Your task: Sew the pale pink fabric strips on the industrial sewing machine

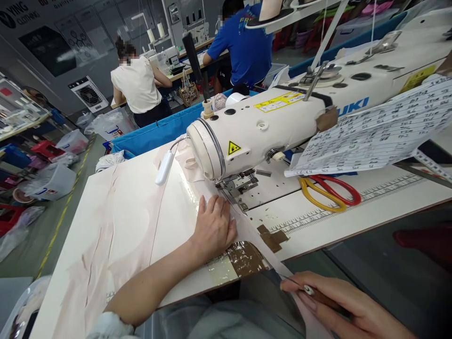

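Note:
A white sewing machine (278, 117) stands on the white table (137, 188). My left hand (213, 226) lies flat on pale pink fabric just in front of the needle area, its fingers spread a little. From there a narrow strip of the fabric (256, 235) runs down over the table's front edge. At the lower right my right hand (328, 301) pinches this strip, and small dark-handled scissors or snips are within its fingers, partly hidden. More pale pink fabric (102, 240) lies in loose folds on the table's left part.
Red and yellow scissor handles (332, 194) lie right of the needle area, under a handwritten sheet (374, 127). A small white lamp (164, 168) is by the machine head. Behind it hangs a blue cloth trough (155, 134). Two people sit at machines further back.

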The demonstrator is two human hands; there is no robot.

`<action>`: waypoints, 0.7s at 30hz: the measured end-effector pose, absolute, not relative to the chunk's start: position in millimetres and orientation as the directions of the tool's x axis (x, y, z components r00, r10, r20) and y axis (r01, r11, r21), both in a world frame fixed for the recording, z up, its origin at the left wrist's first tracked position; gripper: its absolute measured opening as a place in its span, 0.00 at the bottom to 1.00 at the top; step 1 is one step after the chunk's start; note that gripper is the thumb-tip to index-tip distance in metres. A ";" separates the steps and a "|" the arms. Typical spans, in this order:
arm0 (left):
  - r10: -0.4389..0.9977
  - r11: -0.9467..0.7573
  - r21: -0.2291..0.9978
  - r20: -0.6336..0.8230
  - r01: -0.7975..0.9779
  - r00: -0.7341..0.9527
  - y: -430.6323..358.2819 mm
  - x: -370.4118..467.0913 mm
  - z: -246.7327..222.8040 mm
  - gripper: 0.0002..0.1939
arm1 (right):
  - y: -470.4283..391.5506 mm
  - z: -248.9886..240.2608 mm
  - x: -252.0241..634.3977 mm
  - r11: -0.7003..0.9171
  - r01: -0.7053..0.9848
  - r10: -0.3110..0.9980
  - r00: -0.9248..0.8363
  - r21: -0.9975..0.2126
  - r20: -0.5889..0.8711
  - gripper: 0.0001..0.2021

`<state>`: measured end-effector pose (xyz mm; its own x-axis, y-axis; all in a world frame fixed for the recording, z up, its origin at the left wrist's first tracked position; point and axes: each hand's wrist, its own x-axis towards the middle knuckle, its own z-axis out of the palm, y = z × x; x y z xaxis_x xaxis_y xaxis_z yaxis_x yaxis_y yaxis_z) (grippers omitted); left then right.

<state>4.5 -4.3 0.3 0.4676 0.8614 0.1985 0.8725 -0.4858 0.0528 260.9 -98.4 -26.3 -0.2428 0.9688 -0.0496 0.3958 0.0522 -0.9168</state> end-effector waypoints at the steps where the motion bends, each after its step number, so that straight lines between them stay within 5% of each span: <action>1: 0.861 -0.486 0.052 0.197 0.872 0.468 -4.4 4.5 0.5 0.21 | -96.5 -24.1 259.9 0.042 0.392 0.965 -0.254 -0.919 -0.064 0.13; 10: 0.860 -0.486 0.044 0.199 0.873 0.470 -4.6 5.2 2.1 0.20 | -77.3 -3.6 239.8 -0.005 0.393 0.917 -0.364 -0.920 -0.161 0.17; 21: 0.855 -0.484 0.009 0.220 0.875 0.471 -1.7 5.6 0.8 0.19 | -63.0 -3.1 220.9 0.031 0.342 0.933 -0.348 -0.939 -0.096 0.20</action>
